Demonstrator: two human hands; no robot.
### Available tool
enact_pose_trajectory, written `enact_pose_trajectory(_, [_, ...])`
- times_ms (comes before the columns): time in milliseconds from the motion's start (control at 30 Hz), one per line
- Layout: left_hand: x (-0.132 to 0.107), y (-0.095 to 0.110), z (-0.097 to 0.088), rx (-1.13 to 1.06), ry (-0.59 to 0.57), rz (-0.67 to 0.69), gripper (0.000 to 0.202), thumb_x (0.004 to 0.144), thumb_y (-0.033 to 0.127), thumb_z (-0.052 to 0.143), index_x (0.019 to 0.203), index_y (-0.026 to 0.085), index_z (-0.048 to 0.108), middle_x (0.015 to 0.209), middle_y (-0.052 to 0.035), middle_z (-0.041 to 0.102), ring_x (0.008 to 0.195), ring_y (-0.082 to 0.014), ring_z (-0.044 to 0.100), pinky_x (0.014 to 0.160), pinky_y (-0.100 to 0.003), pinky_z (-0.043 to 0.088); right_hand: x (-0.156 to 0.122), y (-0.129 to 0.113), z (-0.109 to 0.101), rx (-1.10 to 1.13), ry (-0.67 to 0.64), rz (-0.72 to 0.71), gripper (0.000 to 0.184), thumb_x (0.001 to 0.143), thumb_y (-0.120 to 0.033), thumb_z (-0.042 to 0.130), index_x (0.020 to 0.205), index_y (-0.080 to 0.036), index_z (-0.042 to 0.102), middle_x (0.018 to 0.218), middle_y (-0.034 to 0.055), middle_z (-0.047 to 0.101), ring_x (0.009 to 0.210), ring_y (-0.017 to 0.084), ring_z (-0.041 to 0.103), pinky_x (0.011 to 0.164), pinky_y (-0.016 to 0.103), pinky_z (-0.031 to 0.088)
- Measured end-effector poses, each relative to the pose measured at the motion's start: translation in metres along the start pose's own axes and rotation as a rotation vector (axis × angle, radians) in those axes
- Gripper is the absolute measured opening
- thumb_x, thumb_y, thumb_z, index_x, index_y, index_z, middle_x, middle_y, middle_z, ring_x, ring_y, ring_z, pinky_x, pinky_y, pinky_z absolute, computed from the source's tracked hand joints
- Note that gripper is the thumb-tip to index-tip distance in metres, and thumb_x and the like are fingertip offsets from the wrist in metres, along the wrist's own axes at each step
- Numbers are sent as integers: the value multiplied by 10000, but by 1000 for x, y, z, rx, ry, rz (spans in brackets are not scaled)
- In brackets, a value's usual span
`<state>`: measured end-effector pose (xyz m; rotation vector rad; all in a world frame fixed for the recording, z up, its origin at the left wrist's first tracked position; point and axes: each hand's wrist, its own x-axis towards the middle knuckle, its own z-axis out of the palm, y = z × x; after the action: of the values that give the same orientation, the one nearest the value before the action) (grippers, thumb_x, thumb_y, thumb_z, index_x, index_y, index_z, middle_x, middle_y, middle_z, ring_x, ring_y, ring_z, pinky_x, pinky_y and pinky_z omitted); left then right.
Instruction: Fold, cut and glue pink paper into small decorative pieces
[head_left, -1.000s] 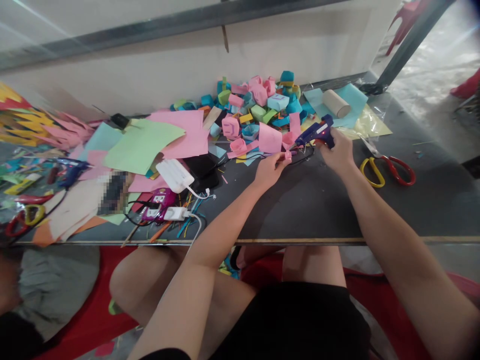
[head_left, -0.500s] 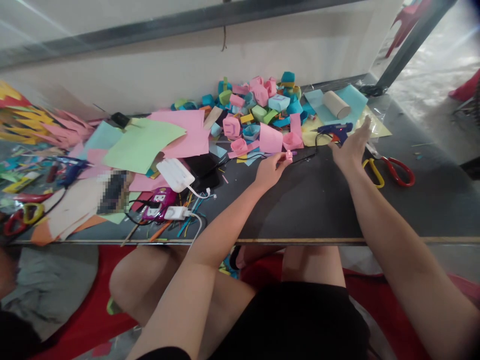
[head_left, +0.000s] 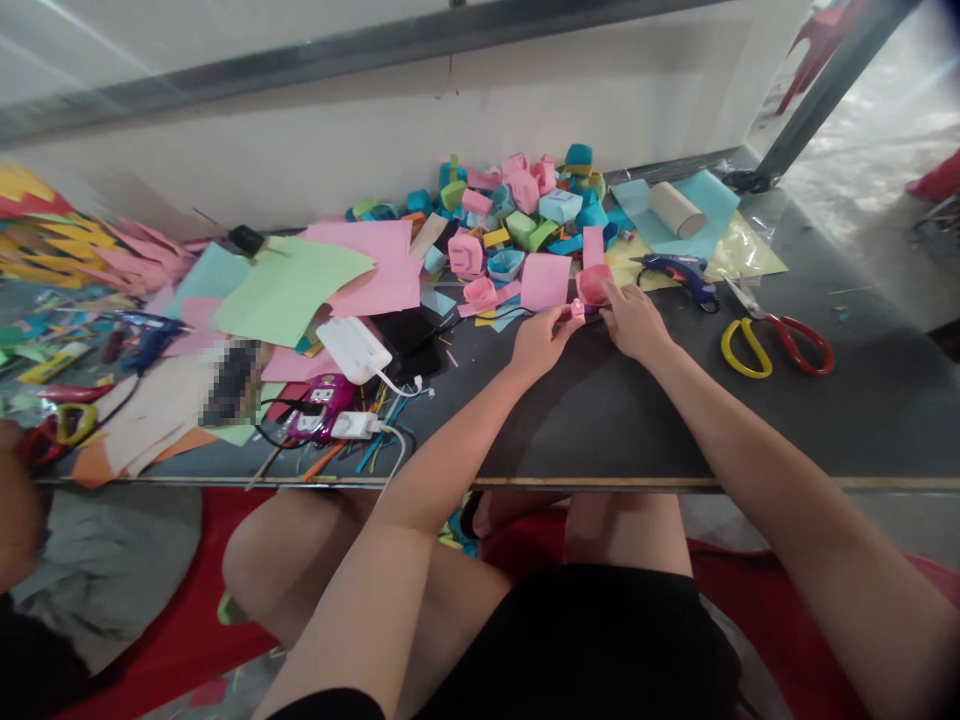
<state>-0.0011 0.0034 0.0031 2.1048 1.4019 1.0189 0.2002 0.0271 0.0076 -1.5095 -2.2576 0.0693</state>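
Between the fingertips of my left hand (head_left: 541,338) is a small folded piece of pink paper (head_left: 577,309). My right hand (head_left: 636,322) is just to its right, fingers closed at the rim of a pink paper cup with an upright strip (head_left: 595,284). Part of the cup is hidden by the fingers. A curled pink paper sheet (head_left: 546,281) stands left of that cup. Right of my right hand lies a blue glue gun (head_left: 681,272) on its side. Scissors with yellow and red handles (head_left: 772,335) are beyond it.
Behind my hands is a heap of coloured paper cups (head_left: 517,205). A cardboard tube (head_left: 676,210) rests on blue paper. On the left are paper sheets (head_left: 292,285), a white power bank (head_left: 354,350), a purple power strip (head_left: 324,408) and cables. Another person's arm (head_left: 16,505) shows at far left.
My right hand has left the glue gun and moved left to the pink paper cup, which has shifted slightly. My left hand stays with the small pink piece.
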Motion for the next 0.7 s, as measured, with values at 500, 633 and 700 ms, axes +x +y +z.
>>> enact_pose_trajectory(500, [0, 2, -2, 6, 2, -20, 390, 1007, 489, 562, 1198, 194, 732, 1162, -99, 789, 962, -191, 745, 803, -271, 551, 2, 7, 0, 36, 61, -41, 338, 925, -205, 475, 1112, -232, 756, 1146, 123, 774, 1053, 338, 641, 921, 517, 513])
enact_pose_trajectory(633, [-1, 2, -3, 5, 15, -37, 425, 1008, 523, 541, 1202, 197, 734, 1151, -99, 791, 919, -188, 739, 784, -273, 549, 1, 5, -8, 72, 179, 0, 337, 986, -240, 405, 1007, -249, 741, 1064, 120, 764, 1047, 326, 637, 950, 509, 494])
enact_pose_trajectory(700, [-1, 3, -4, 10, 32, -48, 458, 1007, 547, 523, 1214, 195, 731, 1123, -102, 795, 877, -182, 732, 765, -270, 541, 1, 9, -12, 113, 313, 73, 339, 1011, -286, 372, 1019, -241, 708, 1071, 128, 740, 1067, 324, 622, 962, 505, 488])
